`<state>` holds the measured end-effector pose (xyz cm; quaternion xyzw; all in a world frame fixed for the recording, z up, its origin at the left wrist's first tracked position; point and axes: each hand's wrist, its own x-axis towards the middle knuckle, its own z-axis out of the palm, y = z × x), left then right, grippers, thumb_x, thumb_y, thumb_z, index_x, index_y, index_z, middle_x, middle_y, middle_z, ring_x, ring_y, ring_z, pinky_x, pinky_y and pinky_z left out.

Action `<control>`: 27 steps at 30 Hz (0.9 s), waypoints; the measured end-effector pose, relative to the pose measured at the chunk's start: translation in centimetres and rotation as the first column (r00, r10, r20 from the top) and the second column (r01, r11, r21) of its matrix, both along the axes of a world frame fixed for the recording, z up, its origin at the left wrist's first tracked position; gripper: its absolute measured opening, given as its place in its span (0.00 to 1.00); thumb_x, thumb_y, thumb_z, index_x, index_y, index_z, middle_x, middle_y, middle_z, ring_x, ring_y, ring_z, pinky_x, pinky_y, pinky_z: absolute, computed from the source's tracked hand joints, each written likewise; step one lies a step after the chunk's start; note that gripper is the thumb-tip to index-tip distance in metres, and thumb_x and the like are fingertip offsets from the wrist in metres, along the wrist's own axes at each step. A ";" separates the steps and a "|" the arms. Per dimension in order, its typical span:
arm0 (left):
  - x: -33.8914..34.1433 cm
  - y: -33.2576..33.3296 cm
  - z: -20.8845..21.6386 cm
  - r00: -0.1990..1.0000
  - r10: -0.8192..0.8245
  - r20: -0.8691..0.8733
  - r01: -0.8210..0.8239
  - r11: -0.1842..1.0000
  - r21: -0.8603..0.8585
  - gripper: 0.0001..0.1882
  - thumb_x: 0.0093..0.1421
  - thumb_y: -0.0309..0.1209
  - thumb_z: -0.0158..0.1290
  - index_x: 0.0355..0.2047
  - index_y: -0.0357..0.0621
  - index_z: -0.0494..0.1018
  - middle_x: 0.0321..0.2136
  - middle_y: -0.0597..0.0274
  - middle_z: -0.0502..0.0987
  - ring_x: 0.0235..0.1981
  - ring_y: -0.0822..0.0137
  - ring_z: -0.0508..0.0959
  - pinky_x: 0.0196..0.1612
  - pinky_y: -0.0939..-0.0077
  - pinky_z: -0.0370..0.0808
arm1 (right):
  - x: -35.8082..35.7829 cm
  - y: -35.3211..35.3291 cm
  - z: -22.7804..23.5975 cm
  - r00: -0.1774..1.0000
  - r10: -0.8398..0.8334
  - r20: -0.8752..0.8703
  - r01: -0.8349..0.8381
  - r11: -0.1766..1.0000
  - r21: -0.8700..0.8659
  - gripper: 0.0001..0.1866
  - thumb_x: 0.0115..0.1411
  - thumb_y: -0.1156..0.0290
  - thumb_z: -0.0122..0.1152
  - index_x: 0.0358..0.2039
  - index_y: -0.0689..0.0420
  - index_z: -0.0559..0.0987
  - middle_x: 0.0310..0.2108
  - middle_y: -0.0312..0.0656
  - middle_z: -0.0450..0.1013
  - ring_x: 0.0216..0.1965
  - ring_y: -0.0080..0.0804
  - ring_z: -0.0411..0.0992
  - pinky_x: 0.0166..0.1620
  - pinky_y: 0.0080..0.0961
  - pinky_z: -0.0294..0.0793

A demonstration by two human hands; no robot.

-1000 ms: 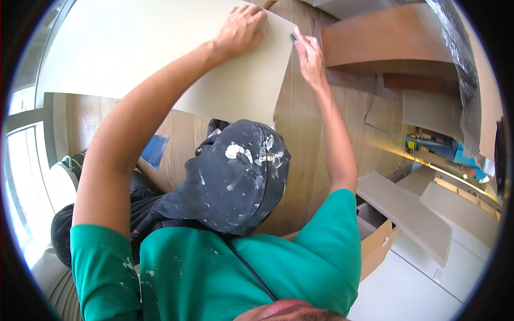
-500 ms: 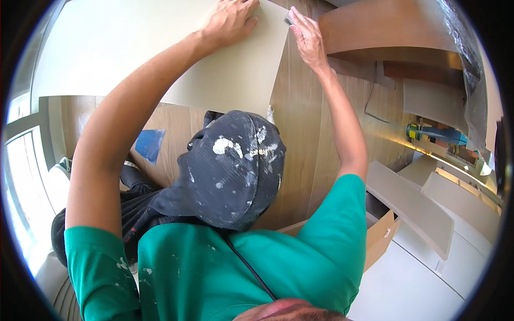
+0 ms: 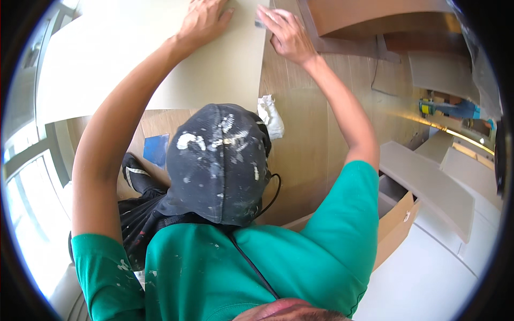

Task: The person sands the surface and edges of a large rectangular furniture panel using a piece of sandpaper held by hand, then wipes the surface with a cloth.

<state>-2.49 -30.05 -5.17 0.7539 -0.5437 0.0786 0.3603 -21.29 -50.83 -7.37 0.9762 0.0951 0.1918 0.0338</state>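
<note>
A large pale cream board (image 3: 123, 69) spans the upper left, raised above the wooden floor. My left hand (image 3: 203, 22) lies on its top face, fingers stretched out and partly cut off by the upper frame edge. At the board's right edge my right hand (image 3: 290, 36) grips a small grey block (image 3: 259, 23), which sits against that edge. The hand covers much of the block, so its exact kind is unclear. My bent knee (image 3: 219, 166), in dark paint-spattered trousers, is just below the board.
A crumpled white cloth or paper (image 3: 271, 117) lies by my knee. On the floor rests a blue sheet (image 3: 156, 151). A curved brown wooden piece (image 3: 375, 18) stands at upper right. At right are an opened cardboard box (image 3: 397, 227), a grey panel (image 3: 428, 184) and a green-and-black tool (image 3: 426, 107).
My right hand and the block sit farther left and slightly lower in view, fingers more bent. The whole view has shifted too, and more of the white crumpled piece shows beside my knee.
</note>
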 end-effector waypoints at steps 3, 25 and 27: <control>0.1 0.5 0.4 1.000 0.013 -0.007 -0.013 0.999 0.045 0.17 0.63 0.31 0.55 0.49 0.34 0.73 0.52 0.42 0.75 0.55 0.42 0.73 0.60 0.51 0.70 | -0.7 1.0 -0.9 0.999 0.027 0.047 -0.028 0.999 0.024 0.31 0.60 0.74 0.60 0.66 0.49 0.74 0.69 0.34 0.68 0.65 0.35 0.68 0.62 0.33 0.69; -2.9 0.5 -1.2 0.787 -0.566 0.248 0.442 0.796 0.415 0.34 0.70 0.51 0.50 0.71 0.50 0.63 0.73 0.52 0.60 0.76 0.53 0.55 0.77 0.49 0.49 | -20.7 9.7 -0.2 0.911 0.382 -0.155 -0.337 0.906 0.255 0.25 0.68 0.71 0.47 0.64 0.57 0.74 0.69 0.42 0.67 0.72 0.39 0.63 0.74 0.41 0.60; -7.0 2.0 0.0 0.589 -0.782 0.203 0.544 0.569 0.616 0.40 0.70 0.59 0.47 0.75 0.55 0.55 0.76 0.56 0.53 0.77 0.57 0.50 0.79 0.50 0.41 | -22.4 8.7 -0.6 0.946 0.277 -0.168 -0.226 0.936 0.271 0.25 0.68 0.71 0.47 0.65 0.57 0.74 0.69 0.41 0.68 0.71 0.40 0.63 0.74 0.43 0.60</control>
